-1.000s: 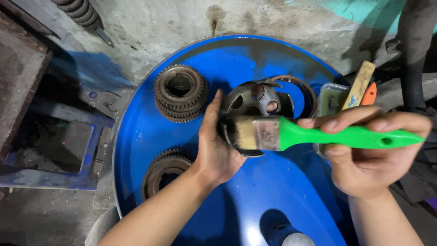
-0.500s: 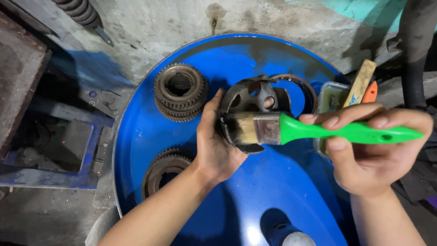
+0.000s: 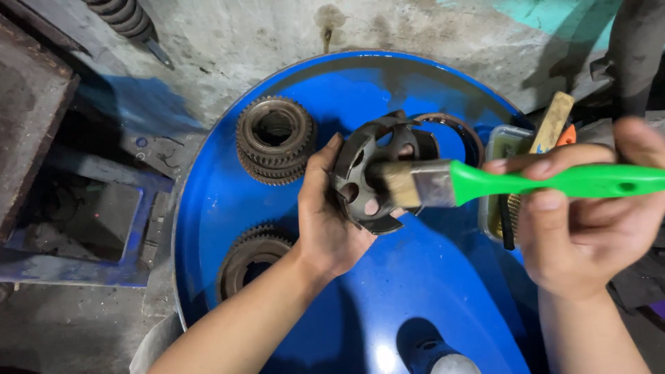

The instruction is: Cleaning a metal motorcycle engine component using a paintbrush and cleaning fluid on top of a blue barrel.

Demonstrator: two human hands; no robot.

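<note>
**Slotted hub under brush, drum top**

Left hand [image 3: 331, 221]: fingers clamped on dark round slotted metal hub [image 3: 377, 176], held above the blue steel drum lid [image 3: 443, 277], near its centre. Right hand [image 3: 582, 228]: fingers closed around green-handled flat paintbrush [image 3: 499, 183], bristles touching hub. Stacked toothed gear [image 3: 276, 138] toward the lid's far-left edge; second gear [image 3: 251, 257] at near-left edge.
</note>
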